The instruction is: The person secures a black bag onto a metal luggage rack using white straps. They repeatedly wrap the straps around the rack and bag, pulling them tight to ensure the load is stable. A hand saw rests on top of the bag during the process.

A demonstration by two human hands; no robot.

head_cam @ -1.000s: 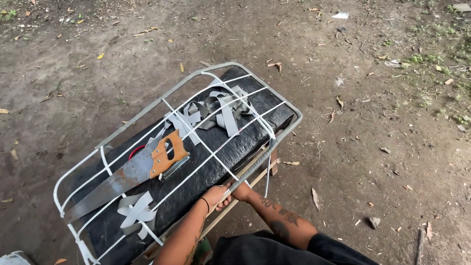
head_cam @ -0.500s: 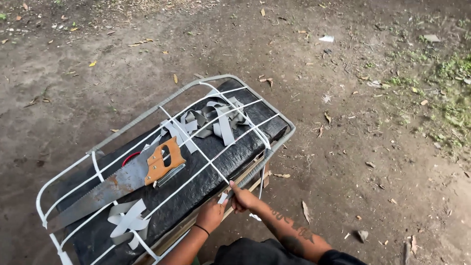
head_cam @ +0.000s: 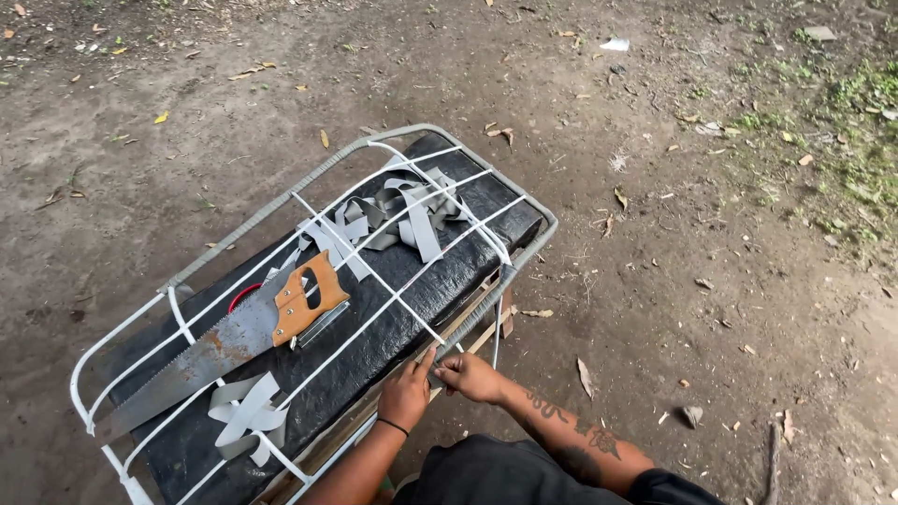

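Note:
A white wire frame (head_cam: 281,201) lies over a black padded bench (head_cam: 426,281) on bare dirt. My left hand (head_cam: 407,391) and my right hand (head_cam: 470,376) meet at the frame's near edge, both pinching the same thin white wire where it crosses the rim. A hand saw (head_cam: 220,344) with an orange wooden handle rests on the frame to the left. Grey straps (head_cam: 398,210) lie tangled at the far end, and another grey strap piece (head_cam: 245,411) lies near the saw's blade.
Dirt ground (head_cam: 655,281) with scattered dry leaves and small stones surrounds the bench. Sparse grass (head_cam: 842,103) grows at the right. A wooden leg (head_cam: 506,313) shows under the bench's near right corner.
The view has shifted so the bench sits lower and further left. My hands have come closer together on the wire at the frame's near edge.

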